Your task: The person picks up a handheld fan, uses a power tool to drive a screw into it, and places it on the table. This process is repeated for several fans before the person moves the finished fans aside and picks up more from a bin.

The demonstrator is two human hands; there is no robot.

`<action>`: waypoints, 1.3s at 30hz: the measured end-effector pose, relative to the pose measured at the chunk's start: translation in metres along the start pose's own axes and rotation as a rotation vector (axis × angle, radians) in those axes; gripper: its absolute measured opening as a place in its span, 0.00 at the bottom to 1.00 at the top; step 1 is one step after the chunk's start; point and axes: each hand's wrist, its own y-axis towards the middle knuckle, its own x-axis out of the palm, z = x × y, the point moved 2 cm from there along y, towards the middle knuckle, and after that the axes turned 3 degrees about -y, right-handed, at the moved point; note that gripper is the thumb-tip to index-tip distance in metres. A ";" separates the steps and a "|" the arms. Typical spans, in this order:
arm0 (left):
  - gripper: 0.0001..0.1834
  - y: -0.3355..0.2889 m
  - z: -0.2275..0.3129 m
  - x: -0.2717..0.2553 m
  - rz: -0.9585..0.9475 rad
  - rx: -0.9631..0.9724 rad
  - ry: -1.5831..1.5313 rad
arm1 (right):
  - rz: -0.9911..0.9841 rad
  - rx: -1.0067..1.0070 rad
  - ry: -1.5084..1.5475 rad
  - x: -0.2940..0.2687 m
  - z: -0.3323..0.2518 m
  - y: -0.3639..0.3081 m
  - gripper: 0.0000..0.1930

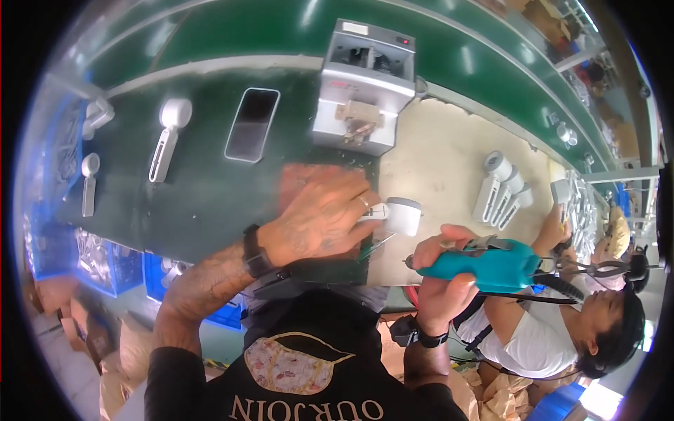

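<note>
My left hand (324, 219) lies over a white device (403, 217) with a slim handle and a round, grey-edged head. Its fingers press the handle down on the table, covering much of it, while the head sticks out to the right. In my right hand (444, 291) is a teal electric screwdriver (491, 267), gripped with its tip pointing left, apart from the device. Below the device's head, a thin metal rod-like tool (379, 245) is partly visible. A reddish mat (291, 179) lies under my left hand.
A grey screw feeder (365, 91) stands at the table's far side. Several similar white devices lie left (168, 133) and right (498, 189). A phone (253, 125) lies left of the feeder. A co-worker (540, 330) sits close on the right. Blue bins (105, 259) stand at left.
</note>
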 end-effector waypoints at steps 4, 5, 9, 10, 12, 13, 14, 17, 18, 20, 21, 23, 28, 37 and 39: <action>0.16 -0.020 -0.012 -0.001 0.171 0.083 -0.011 | -0.099 -0.016 0.096 0.034 -0.014 0.016 0.45; 0.16 -0.022 -0.013 -0.001 0.196 0.106 -0.003 | -0.098 -0.044 0.133 0.041 -0.012 0.021 0.45; 0.18 -0.033 -0.019 -0.006 0.102 0.072 -0.040 | -0.138 -0.058 0.165 0.065 -0.006 0.032 0.45; 0.18 -0.033 -0.019 -0.005 0.113 0.080 -0.060 | -0.132 -0.069 0.178 0.068 -0.002 0.033 0.46; 0.18 -0.033 -0.019 -0.005 0.129 0.084 -0.083 | -0.142 -0.076 0.170 0.073 0.001 0.036 0.46; 0.18 -0.033 -0.019 -0.004 0.130 0.073 -0.089 | -0.132 -0.092 0.177 0.076 0.002 0.037 0.45; 0.18 -0.033 -0.020 -0.004 0.129 0.063 -0.095 | -0.120 -0.108 0.184 0.078 0.003 0.038 0.45; 0.19 -0.034 -0.022 -0.004 0.117 0.040 -0.122 | -0.131 -0.124 0.184 0.083 0.005 0.040 0.45; 0.19 -0.034 -0.022 -0.004 0.118 0.040 -0.122 | -0.133 -0.124 0.184 0.084 0.006 0.040 0.45; 0.19 -0.033 -0.022 -0.004 0.135 0.061 -0.118 | -0.118 -0.130 0.170 0.085 0.008 0.041 0.44; 0.19 -0.033 -0.022 -0.005 0.134 0.061 -0.118 | -0.118 -0.129 0.170 0.085 0.008 0.041 0.44; 0.20 -0.033 -0.021 -0.006 0.137 0.088 -0.089 | -0.106 -0.147 0.145 0.085 0.008 0.041 0.44; 0.21 -0.036 -0.023 -0.005 0.143 0.063 -0.094 | -0.120 -0.164 0.156 0.085 0.008 0.041 0.44; 0.21 -0.035 -0.024 -0.005 0.108 0.078 -0.080 | -0.109 -0.205 0.124 0.087 0.008 0.043 0.44; 0.20 -0.035 -0.024 -0.004 0.113 0.069 -0.091 | -0.095 -0.201 0.132 0.087 0.007 0.043 0.44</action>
